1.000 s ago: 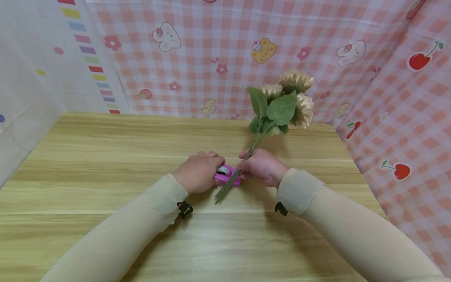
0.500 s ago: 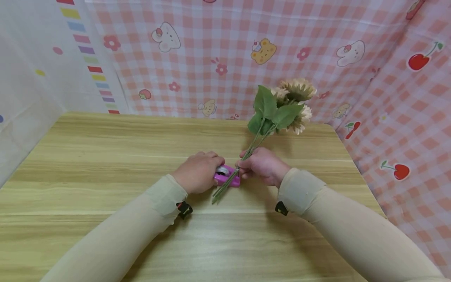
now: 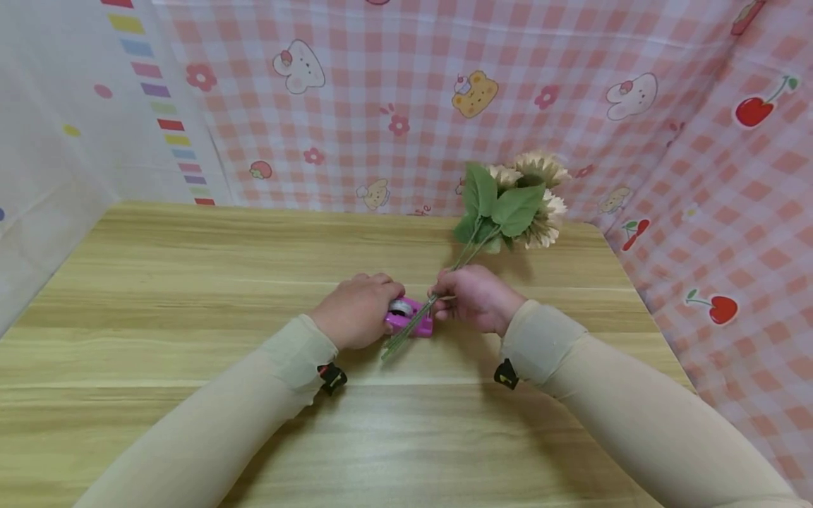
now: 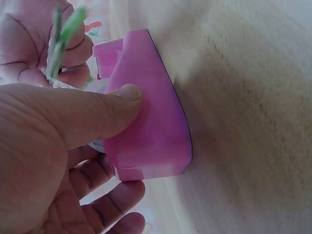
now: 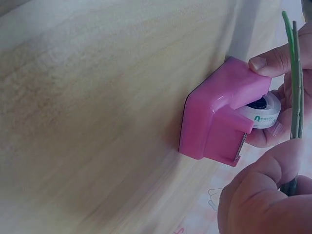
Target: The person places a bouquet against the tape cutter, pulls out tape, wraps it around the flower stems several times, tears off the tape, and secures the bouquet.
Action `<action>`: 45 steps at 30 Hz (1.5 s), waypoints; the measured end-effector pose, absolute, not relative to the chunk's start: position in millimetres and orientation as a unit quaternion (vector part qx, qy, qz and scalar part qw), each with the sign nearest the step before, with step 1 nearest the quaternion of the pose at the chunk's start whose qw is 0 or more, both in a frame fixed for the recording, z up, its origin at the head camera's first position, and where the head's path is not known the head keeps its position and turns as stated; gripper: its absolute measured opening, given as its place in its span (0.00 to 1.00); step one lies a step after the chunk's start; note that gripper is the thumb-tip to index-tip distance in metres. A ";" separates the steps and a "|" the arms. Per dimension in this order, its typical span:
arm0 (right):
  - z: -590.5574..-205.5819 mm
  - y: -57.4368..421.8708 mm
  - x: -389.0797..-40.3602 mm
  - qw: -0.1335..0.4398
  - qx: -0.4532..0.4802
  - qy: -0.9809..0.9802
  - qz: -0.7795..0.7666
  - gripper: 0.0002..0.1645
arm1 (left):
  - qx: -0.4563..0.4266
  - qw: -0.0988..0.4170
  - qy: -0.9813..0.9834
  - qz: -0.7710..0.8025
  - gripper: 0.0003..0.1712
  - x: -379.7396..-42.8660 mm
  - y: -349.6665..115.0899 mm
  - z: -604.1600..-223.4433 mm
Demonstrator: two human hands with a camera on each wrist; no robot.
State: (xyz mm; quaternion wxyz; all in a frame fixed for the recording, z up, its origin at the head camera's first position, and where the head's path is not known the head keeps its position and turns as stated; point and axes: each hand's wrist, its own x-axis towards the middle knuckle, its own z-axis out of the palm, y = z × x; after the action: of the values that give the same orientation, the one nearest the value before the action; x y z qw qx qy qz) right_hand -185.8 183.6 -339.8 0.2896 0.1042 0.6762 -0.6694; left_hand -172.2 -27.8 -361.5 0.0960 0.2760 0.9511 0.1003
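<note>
A person's left hand (image 3: pixel 358 310) grips one pink tape dispenser (image 5: pixel 214 100) at the centre of the head frame, thumb pressed to one side and fingers curled against the other, while the right hand (image 3: pixel 479 300), just right of centre, pinches a single bunch of flowers by its stems (image 3: pixel 413 324) between closed thumb and fingers. The dispenser stands on the tabletop and carries one roll of clear tape (image 5: pixel 267 117); green lettering on the roll appears to begin "News", the rest too small to read surely. The stems, at least two, cross in front of the dispenser in the head view, their cut ends toward lower centre; whether tape touches them cannot be told. At upper right, the bunch shows three pale flower heads (image 3: pixel 542 167) and at least three green leaves (image 3: pixel 517 209). Two cream sleeves (image 3: pixel 209 409) reach in from the lower corners, one black wrist device (image 3: pixel 332 379) at each cuff. Around the hands spreads one wood-grain table (image 3: pixel 190 282), backed across the top by pink-and-white checked cloth (image 3: pixel 356 92) printed with one yellow bear (image 3: pixel 475 94). Three cherry prints (image 3: pixel 723 310) stand out at right; a column of coloured blocks (image 3: pixel 170 125) descends at upper left.
</note>
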 end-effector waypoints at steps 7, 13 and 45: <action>-339.4 187.2 -185.4 0.294 0.098 0.659 -0.685 0.11 | 0.278 0.093 0.951 0.097 0.34 -172.6 -27.8 -361.7; -338.2 188.9 -184.8 0.278 0.101 0.678 -0.673 0.10 | 0.283 0.088 0.950 0.094 0.35 -173.4 -28.0 -364.0; -342.1 184.5 -187.7 0.256 0.133 0.679 -0.676 0.17 | 0.276 0.097 0.951 0.103 0.34 -172.5 -27.8 -362.0</action>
State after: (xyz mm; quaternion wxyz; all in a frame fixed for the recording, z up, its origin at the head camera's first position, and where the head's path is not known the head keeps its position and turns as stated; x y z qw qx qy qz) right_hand -187.7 184.5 -342.1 0.2558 0.1327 0.6787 -0.6756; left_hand -172.5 -27.8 -362.0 0.0965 0.2759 0.9508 0.1027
